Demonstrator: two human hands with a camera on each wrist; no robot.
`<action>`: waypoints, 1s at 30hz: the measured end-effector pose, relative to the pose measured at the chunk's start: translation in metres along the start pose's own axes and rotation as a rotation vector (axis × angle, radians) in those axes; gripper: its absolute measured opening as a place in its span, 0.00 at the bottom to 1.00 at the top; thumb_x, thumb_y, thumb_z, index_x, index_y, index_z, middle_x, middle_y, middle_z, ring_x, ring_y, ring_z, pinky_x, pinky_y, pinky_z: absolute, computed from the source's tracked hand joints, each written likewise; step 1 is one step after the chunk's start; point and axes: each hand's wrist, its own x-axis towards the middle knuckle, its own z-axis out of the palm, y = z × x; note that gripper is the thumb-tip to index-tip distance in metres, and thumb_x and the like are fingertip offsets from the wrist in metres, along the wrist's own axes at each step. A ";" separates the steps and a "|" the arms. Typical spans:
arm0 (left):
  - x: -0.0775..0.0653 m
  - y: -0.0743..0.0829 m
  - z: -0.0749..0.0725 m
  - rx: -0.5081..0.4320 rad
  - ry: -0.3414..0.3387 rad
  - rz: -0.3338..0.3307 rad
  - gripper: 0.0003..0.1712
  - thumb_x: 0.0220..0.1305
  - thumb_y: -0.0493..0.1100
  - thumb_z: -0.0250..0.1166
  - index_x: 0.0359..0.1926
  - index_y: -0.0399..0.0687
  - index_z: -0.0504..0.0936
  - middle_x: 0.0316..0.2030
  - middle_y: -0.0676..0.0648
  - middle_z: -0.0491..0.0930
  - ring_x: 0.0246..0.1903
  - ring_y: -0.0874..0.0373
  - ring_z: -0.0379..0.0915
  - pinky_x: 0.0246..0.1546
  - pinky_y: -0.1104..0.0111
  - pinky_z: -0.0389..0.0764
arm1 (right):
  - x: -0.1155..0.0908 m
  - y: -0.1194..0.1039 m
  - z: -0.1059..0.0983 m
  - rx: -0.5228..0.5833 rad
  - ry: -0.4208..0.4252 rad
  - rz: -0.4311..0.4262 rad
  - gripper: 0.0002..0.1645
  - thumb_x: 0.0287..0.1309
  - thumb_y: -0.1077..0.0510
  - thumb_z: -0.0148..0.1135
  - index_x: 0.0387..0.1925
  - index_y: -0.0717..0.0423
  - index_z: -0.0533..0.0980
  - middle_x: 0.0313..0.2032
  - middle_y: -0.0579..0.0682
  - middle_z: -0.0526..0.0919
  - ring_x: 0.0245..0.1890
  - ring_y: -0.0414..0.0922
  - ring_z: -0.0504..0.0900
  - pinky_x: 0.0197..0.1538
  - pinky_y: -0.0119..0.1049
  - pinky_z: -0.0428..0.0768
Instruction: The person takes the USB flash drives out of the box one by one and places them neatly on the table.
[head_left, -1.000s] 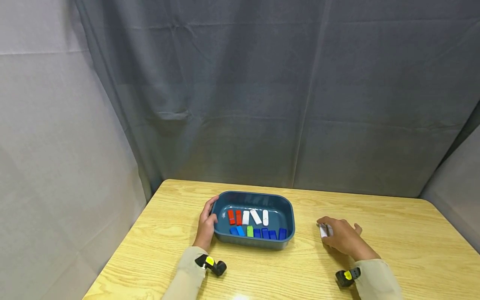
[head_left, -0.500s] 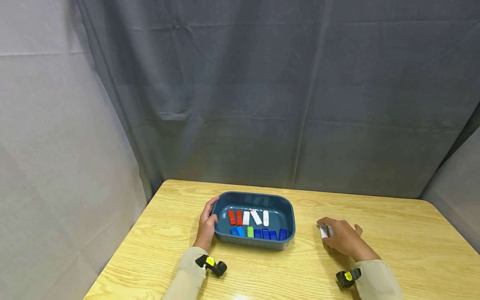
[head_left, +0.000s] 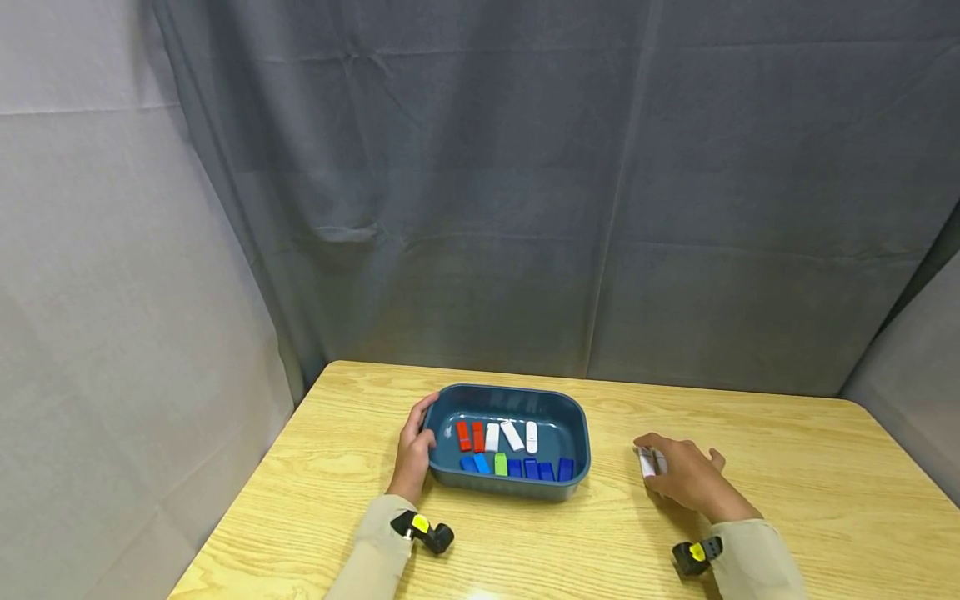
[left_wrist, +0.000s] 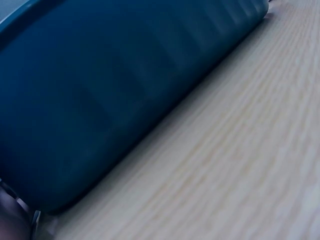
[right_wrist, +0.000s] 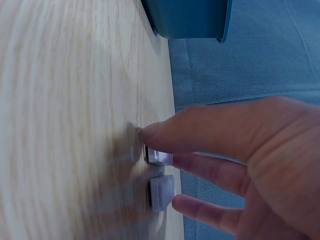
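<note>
My left hand (head_left: 411,455) grips the left end of a dark teal plastic tub (head_left: 510,488), thumb at the rim and fingers along the outer wall. Several USB sticks lie inside in two rows: red and white ones (head_left: 532,437) behind; blue ones and a green one (head_left: 500,463) in front. Right of the tub, my right hand (head_left: 686,475) pinches a white USB stick (head_left: 647,465) lengthwise between thumb and finger, low over the table. In the right wrist view a second whitish stick (right_wrist: 162,192) lies beside it, near another fingertip.
The tub stands on a light wood-grain table (head_left: 585,550). A grey curtain (head_left: 465,208) hangs behind the table's back edge, with pale cloth (head_left: 127,333) at the left side. Small black wrist cameras (head_left: 697,554) are strapped to both forearms.
</note>
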 end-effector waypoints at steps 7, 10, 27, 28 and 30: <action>0.001 0.001 0.002 0.009 0.010 0.000 0.41 0.45 0.22 0.45 0.66 0.33 0.65 0.68 0.35 0.62 0.67 0.39 0.54 0.64 0.46 0.52 | -0.001 0.002 -0.005 0.014 0.015 -0.018 0.35 0.47 0.59 0.70 0.60 0.55 0.72 0.49 0.63 0.81 0.48 0.63 0.75 0.51 0.75 0.43; 0.001 0.000 0.001 0.018 0.015 -0.010 0.41 0.45 0.23 0.45 0.67 0.34 0.65 0.68 0.36 0.62 0.68 0.40 0.54 0.64 0.48 0.52 | -0.002 0.002 -0.006 0.028 0.039 -0.036 0.34 0.49 0.58 0.69 0.60 0.55 0.72 0.50 0.64 0.80 0.49 0.64 0.75 0.51 0.75 0.42; -0.005 0.005 -0.006 0.077 0.053 -0.019 0.40 0.47 0.22 0.45 0.66 0.36 0.67 0.68 0.38 0.63 0.68 0.43 0.55 0.66 0.50 0.52 | -0.001 -0.034 -0.020 0.052 0.212 -0.197 0.26 0.58 0.57 0.64 0.58 0.54 0.74 0.51 0.61 0.81 0.49 0.63 0.76 0.52 0.73 0.48; -0.005 0.004 -0.007 0.083 0.053 -0.019 0.40 0.47 0.22 0.45 0.67 0.36 0.66 0.68 0.38 0.63 0.68 0.44 0.55 0.66 0.50 0.52 | 0.000 -0.038 -0.022 0.049 0.224 -0.207 0.26 0.57 0.57 0.64 0.58 0.55 0.74 0.52 0.61 0.80 0.49 0.63 0.76 0.51 0.73 0.49; -0.002 -0.002 -0.009 0.088 0.052 -0.022 0.41 0.46 0.22 0.45 0.67 0.36 0.67 0.68 0.39 0.63 0.68 0.44 0.55 0.66 0.51 0.52 | 0.002 -0.045 -0.023 0.046 0.249 -0.233 0.25 0.57 0.57 0.64 0.57 0.55 0.75 0.51 0.60 0.81 0.49 0.62 0.77 0.49 0.70 0.53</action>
